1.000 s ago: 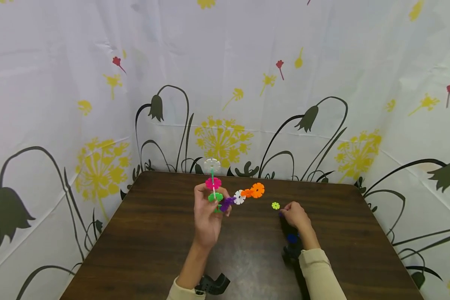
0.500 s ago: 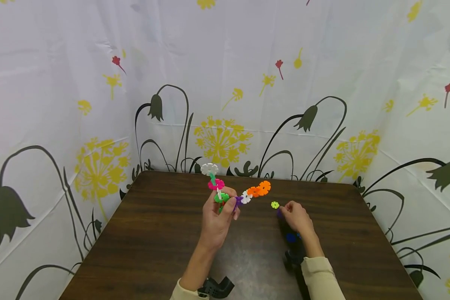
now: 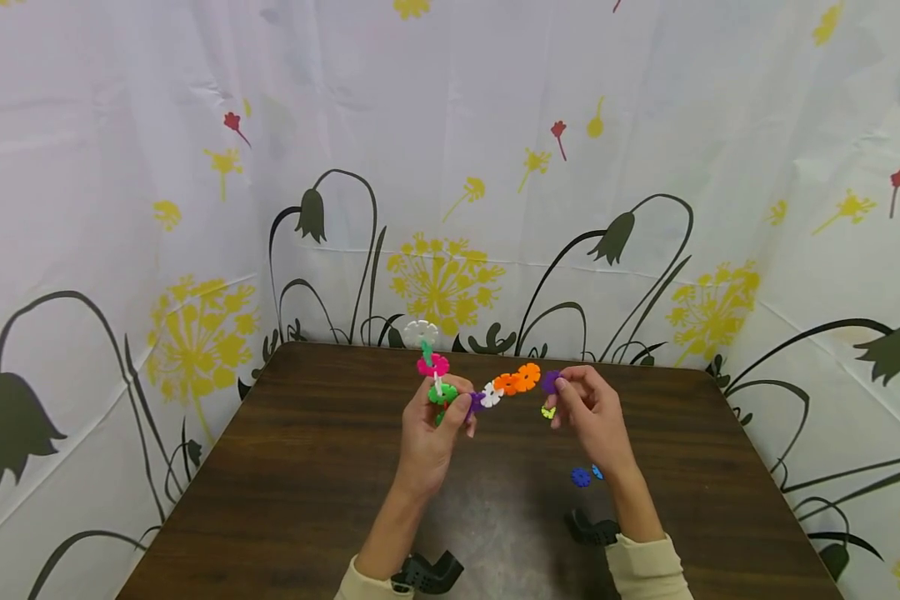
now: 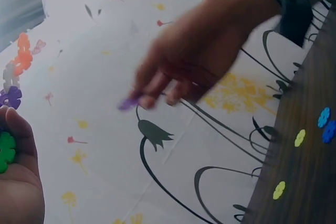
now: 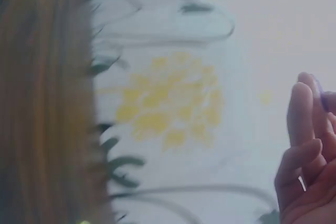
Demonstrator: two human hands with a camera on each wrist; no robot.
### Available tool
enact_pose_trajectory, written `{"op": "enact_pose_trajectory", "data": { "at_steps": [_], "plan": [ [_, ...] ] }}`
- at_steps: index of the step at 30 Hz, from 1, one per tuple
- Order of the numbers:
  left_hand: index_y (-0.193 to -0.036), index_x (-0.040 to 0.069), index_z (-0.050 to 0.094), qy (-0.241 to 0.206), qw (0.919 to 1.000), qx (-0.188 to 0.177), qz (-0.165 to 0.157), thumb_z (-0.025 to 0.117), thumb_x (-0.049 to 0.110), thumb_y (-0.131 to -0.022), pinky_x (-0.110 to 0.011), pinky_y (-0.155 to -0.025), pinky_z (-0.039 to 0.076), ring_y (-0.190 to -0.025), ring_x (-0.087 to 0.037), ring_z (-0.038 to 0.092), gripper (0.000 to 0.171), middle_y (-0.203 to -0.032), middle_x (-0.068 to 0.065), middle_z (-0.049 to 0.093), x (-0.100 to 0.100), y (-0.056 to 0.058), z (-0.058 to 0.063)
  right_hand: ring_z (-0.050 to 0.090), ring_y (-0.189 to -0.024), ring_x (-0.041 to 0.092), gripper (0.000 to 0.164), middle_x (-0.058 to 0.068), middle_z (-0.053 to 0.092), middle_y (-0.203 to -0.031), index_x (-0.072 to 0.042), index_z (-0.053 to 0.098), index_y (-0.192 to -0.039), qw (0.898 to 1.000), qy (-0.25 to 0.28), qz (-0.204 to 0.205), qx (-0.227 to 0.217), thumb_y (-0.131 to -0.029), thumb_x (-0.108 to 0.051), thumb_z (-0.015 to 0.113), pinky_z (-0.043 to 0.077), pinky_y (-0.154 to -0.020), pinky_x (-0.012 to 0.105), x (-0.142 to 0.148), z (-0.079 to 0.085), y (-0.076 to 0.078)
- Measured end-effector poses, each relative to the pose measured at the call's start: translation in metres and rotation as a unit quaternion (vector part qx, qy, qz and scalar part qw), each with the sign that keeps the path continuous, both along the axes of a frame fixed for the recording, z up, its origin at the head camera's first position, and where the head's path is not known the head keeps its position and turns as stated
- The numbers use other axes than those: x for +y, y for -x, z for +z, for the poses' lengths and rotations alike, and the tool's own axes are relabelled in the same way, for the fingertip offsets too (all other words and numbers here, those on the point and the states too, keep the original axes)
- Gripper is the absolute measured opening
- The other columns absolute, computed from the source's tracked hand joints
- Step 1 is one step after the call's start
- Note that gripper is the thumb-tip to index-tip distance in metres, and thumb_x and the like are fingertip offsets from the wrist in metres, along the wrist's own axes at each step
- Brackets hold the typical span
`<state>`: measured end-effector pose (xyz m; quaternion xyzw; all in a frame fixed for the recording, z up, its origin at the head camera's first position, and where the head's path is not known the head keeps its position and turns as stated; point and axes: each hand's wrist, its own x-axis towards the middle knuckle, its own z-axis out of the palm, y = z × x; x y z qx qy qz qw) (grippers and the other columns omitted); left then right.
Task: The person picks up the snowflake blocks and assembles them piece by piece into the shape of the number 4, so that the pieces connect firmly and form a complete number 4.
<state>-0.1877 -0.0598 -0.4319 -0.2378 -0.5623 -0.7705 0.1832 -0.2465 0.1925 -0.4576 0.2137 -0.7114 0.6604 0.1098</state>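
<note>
My left hand (image 3: 423, 442) grips a chain of flower-shaped plastic linking discs between thumb and fingers. One arm of the chain rises through green and pink (image 3: 433, 365) to a clear white disc (image 3: 422, 333). The other arm runs right from purple through white (image 3: 491, 394) to two orange discs (image 3: 527, 377). Part of the chain is hidden by the fingers. My right hand (image 3: 600, 417) pinches a loose purple disc (image 3: 551, 382), held just right of the orange end with a small gap. In the left wrist view that purple disc (image 4: 128, 103) is blurred.
On the brown table (image 3: 307, 475) lie a blue disc (image 3: 581, 477) and a lighter blue one (image 3: 597, 472). Yellow discs (image 4: 279, 190) also lie there, one partly behind my right fingers in the head view. A flower-printed curtain (image 3: 450, 167) stands behind the table.
My right hand has picked the purple disc up from the table and raised it toward the orange end of the chain. My left hand has shifted slightly right, turning the chain.
</note>
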Motion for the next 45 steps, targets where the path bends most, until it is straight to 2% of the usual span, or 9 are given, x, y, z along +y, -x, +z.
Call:
{"op": "enact_pose_trajectory", "data": {
  "at_steps": [2,6,10,13,20,32,41,45],
  "plan": [
    [-0.115,-0.007,0.057,0.010,0.9999,0.002,0.012,0.060,0.003,-0.109,-0.018,-0.066,0.056,-0.075,-0.011,0.059,0.012,-0.104,0.000,0.064,-0.001,0.000,0.000,0.067,-0.062,0.016,0.015,0.006,0.073,-0.085,0.006,0.057,-0.120,0.999,0.015,0.001,0.038,-0.112,-0.007,0.056,0.060,-0.059,0.026,-0.005,0.014,-0.008],
    [-0.110,-0.007,0.057,0.025,0.9993,0.004,0.026,0.061,0.002,-0.108,-0.018,-0.066,0.054,-0.076,-0.008,0.057,0.009,-0.102,0.001,0.064,-0.002,0.001,0.000,0.067,-0.064,0.016,0.011,-0.004,0.074,-0.084,0.010,0.056,-0.117,0.993,0.041,-0.009,0.111,-0.110,0.002,0.054,0.056,-0.059,0.020,-0.016,0.037,-0.025],
    [-0.108,-0.005,0.058,0.037,0.9988,0.006,0.033,0.062,0.000,-0.106,-0.017,-0.066,0.052,-0.078,-0.005,0.057,0.006,-0.100,0.003,0.064,-0.004,0.000,-0.001,0.067,-0.066,0.014,0.009,-0.004,0.075,-0.085,0.014,0.056,-0.114,0.984,0.073,-0.008,0.163,-0.107,0.010,0.053,0.054,-0.060,0.018,-0.024,0.051,-0.038],
    [-0.108,-0.003,0.059,0.045,0.9982,0.010,0.038,0.062,0.000,-0.106,-0.017,-0.065,0.051,-0.078,-0.004,0.057,0.006,-0.101,0.003,0.064,-0.006,-0.002,-0.002,0.068,-0.068,0.011,0.009,-0.002,0.076,-0.085,0.016,0.057,-0.114,0.979,0.085,-0.003,0.184,-0.105,0.013,0.054,0.055,-0.061,0.017,-0.029,0.058,-0.044],
    [-0.108,-0.003,0.059,0.058,0.9975,0.012,0.038,0.064,0.000,-0.105,-0.017,-0.065,0.051,-0.077,-0.004,0.057,0.006,-0.099,0.004,0.064,-0.008,-0.003,-0.004,0.068,-0.069,0.014,0.012,0.001,0.075,-0.084,0.016,0.060,-0.112,0.976,0.089,-0.001,0.199,-0.101,0.019,0.055,0.060,-0.068,0.018,-0.031,0.059,-0.048],
    [-0.111,0.000,0.060,0.082,0.9962,0.003,0.029,0.064,0.002,-0.106,-0.018,-0.068,0.054,-0.077,-0.006,0.058,0.007,-0.102,0.005,0.065,-0.007,-0.004,-0.007,0.066,-0.067,0.012,0.016,0.005,0.074,-0.084,0.017,0.060,-0.111,0.973,0.088,-0.007,0.212,-0.098,0.023,0.054,0.060,-0.066,0.018,-0.024,0.054,-0.054],
    [-0.112,0.000,0.061,0.084,0.9962,-0.019,0.013,0.065,0.003,-0.105,-0.018,-0.067,0.053,-0.076,-0.006,0.057,0.008,-0.102,0.004,0.065,-0.006,-0.005,-0.006,0.065,-0.066,0.016,0.016,0.005,0.072,-0.082,0.015,0.061,-0.112,0.976,0.075,0.001,0.203,-0.100,0.021,0.053,0.059,-0.065,0.019,-0.017,0.052,-0.053],
    [-0.112,0.003,0.062,0.093,0.9951,-0.033,0.008,0.065,0.004,-0.106,-0.020,-0.065,0.051,-0.074,-0.007,0.055,0.007,-0.096,0.001,0.063,-0.004,-0.003,-0.004,0.065,-0.066,0.017,0.016,0.005,0.072,-0.082,0.015,0.061,-0.112,0.977,0.077,0.010,0.200,-0.100,0.021,0.054,0.059,-0.065,0.019,-0.015,0.052,-0.052]
  ]
}}
